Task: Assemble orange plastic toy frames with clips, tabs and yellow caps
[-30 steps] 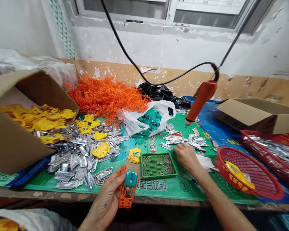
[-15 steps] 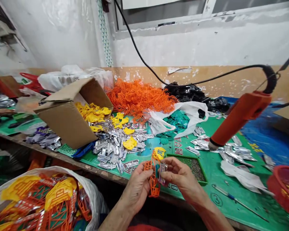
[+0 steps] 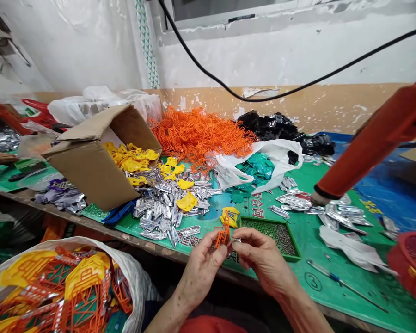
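My left hand (image 3: 201, 268) pinches an orange plastic lattice part (image 3: 223, 234) between thumb and fingers, just over the table's front edge. Close beside it, my right hand (image 3: 265, 259) grips a small silvery plastic piece (image 3: 236, 240) against the orange part; whether the two are joined cannot be seen. Just beyond my fingers lies a yellow plastic piece (image 3: 229, 216). A shallow green tray (image 3: 296, 244) of small dark screws or pins sits behind my right hand. Left of it spreads a heap of silvery pieces (image 3: 164, 208).
An orange power screwdriver (image 3: 367, 143) hangs on the right. A cardboard box (image 3: 90, 173) spills yellow pieces. Behind are an orange lattice pile (image 3: 197, 134) and a white bag (image 3: 280, 152) of green pieces. A screwdriver (image 3: 346, 284) and red basket (image 3: 402, 263) lie right; a full sack (image 3: 138, 282) stands left.
Both hands have turned the orange part, which now shows shorter and more end-on. The silvery piece is tilted and less visible. The view has shifted, with the hanging tool larger.
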`<action>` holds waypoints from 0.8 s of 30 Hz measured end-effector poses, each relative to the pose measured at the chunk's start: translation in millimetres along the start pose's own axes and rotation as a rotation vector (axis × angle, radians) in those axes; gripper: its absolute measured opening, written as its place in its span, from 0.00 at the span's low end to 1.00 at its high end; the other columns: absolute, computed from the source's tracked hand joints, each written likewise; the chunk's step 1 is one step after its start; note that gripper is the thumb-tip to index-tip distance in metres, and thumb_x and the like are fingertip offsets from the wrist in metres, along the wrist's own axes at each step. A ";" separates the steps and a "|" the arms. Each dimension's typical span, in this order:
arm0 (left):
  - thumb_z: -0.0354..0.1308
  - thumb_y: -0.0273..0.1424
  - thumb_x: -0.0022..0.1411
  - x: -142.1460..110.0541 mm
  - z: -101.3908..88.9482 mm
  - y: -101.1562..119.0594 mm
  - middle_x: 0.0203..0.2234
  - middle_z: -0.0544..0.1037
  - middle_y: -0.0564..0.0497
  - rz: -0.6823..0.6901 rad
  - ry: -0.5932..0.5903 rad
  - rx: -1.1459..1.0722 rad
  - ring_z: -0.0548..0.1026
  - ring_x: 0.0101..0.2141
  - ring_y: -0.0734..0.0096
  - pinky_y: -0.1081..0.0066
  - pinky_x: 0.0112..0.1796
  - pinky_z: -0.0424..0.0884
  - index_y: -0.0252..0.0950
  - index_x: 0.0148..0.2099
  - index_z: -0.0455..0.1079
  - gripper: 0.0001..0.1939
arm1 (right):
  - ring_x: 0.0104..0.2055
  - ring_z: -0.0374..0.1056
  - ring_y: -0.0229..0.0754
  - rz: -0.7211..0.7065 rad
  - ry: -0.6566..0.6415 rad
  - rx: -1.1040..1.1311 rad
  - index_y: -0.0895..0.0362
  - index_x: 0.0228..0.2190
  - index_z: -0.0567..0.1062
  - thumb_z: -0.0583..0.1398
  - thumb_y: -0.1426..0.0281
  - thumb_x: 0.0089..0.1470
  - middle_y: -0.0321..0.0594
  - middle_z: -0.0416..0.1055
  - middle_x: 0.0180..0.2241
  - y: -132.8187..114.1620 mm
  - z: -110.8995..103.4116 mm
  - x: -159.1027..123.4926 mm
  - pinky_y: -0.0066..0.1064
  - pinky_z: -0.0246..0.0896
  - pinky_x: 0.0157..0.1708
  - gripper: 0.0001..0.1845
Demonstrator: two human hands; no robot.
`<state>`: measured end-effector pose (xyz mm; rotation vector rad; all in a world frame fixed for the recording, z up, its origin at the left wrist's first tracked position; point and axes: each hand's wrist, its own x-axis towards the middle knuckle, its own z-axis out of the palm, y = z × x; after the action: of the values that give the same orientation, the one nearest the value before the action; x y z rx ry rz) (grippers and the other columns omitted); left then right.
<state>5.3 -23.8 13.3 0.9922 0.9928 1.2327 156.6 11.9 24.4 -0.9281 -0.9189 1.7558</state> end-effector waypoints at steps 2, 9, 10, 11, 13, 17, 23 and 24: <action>0.66 0.33 0.56 -0.3 -0.4 -1.7 0.47 0.77 0.46 0.075 0.041 0.081 0.72 0.51 0.56 0.67 0.53 0.65 0.39 0.49 0.77 0.17 | 0.14 0.58 0.28 0.018 -0.043 0.043 0.58 0.25 0.80 0.73 0.66 0.36 0.33 0.72 0.20 1.6 0.9 -0.1 0.21 0.53 0.14 0.12; 0.61 0.25 0.60 1.8 -5.3 -7.1 0.45 0.78 0.46 0.500 0.001 0.490 0.75 0.46 0.60 0.63 0.49 0.71 0.40 0.52 0.73 0.17 | 0.25 0.69 0.33 -0.103 -0.036 0.077 0.52 0.30 0.83 0.72 0.67 0.40 0.35 0.74 0.30 18.1 -3.2 -1.4 0.24 0.67 0.24 0.11; 0.58 0.24 0.62 2.0 -5.5 -6.4 0.46 0.77 0.46 0.585 -0.036 0.552 0.75 0.46 0.62 0.64 0.48 0.72 0.40 0.54 0.71 0.18 | 0.27 0.70 0.34 -0.148 -0.041 0.052 0.51 0.31 0.83 0.71 0.68 0.42 0.35 0.74 0.31 20.9 -5.5 -2.6 0.25 0.69 0.27 0.10; 0.56 0.23 0.63 2.1 -5.4 -5.8 0.46 0.77 0.45 0.656 -0.062 0.609 0.74 0.47 0.63 0.64 0.48 0.72 0.40 0.55 0.69 0.18 | 0.30 0.71 0.34 -0.204 -0.048 0.018 0.51 0.32 0.83 0.70 0.69 0.44 0.36 0.73 0.32 23.4 -8.0 -4.0 0.25 0.70 0.30 0.09; 0.54 0.21 0.64 1.8 -4.5 -5.3 0.47 0.76 0.44 0.767 -0.086 0.700 0.73 0.48 0.64 0.64 0.50 0.71 0.37 0.57 0.66 0.19 | 0.36 0.71 0.35 -0.332 -0.059 -0.069 0.48 0.34 0.83 0.69 0.70 0.48 0.36 0.73 0.34 27.3 -12.9 -6.8 0.24 0.70 0.36 0.09; 0.54 0.19 0.62 1.1 -2.1 -6.4 0.46 0.75 0.40 0.864 -0.099 0.799 0.71 0.48 0.63 0.61 0.51 0.70 0.31 0.56 0.64 0.19 | 0.39 0.69 0.33 -0.523 -0.055 -0.236 0.46 0.35 0.82 0.67 0.73 0.51 0.36 0.70 0.36 30.3 -19.4 -11.6 0.21 0.69 0.38 0.10; 0.53 0.16 0.62 0.1 -1.5 -1.6 0.44 0.75 0.40 0.982 -0.172 0.805 0.70 0.47 0.64 0.63 0.48 0.72 0.28 0.53 0.66 0.17 | 0.39 0.70 0.34 -0.771 -0.078 -0.351 0.47 0.39 0.81 0.64 0.76 0.54 0.38 0.67 0.39 24.8 -16.8 -23.1 0.23 0.71 0.36 0.13; 0.53 0.16 0.62 -1.0 -1.5 0.0 0.44 0.75 0.39 0.996 -0.187 0.810 0.70 0.46 0.64 0.63 0.48 0.73 0.27 0.52 0.66 0.17 | 0.38 0.71 0.34 -0.817 -0.089 -0.348 0.47 0.39 0.81 0.63 0.76 0.54 0.38 0.67 0.39 23.3 -15.3 -26.0 0.22 0.72 0.34 0.13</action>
<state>3.8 -24.7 12.9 2.3859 0.8576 1.4751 169.1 -16.6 2.3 -0.5511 -1.4395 0.9567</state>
